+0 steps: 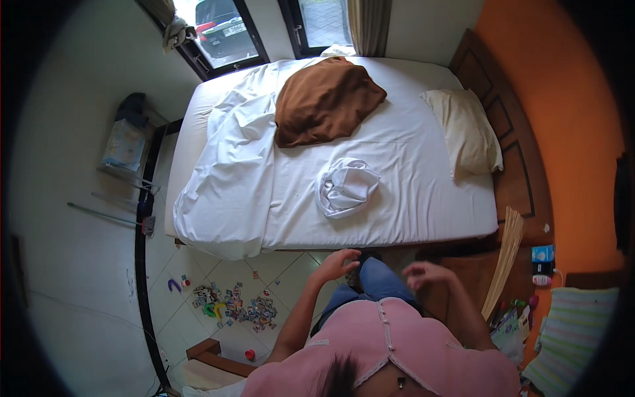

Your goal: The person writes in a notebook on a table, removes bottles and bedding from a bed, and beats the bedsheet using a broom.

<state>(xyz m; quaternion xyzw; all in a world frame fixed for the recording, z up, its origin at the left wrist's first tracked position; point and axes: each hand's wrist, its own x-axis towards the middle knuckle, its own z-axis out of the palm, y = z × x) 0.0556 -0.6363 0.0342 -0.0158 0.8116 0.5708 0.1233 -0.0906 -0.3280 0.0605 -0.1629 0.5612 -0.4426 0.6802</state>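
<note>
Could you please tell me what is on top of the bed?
A white sheet, brown cloth, white bundle and pillow; anything hidden beneath them cannot be seen.

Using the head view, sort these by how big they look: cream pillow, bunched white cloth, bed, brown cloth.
Largest to smallest:
1. Bed
2. Brown cloth
3. Cream pillow
4. Bunched white cloth
</note>
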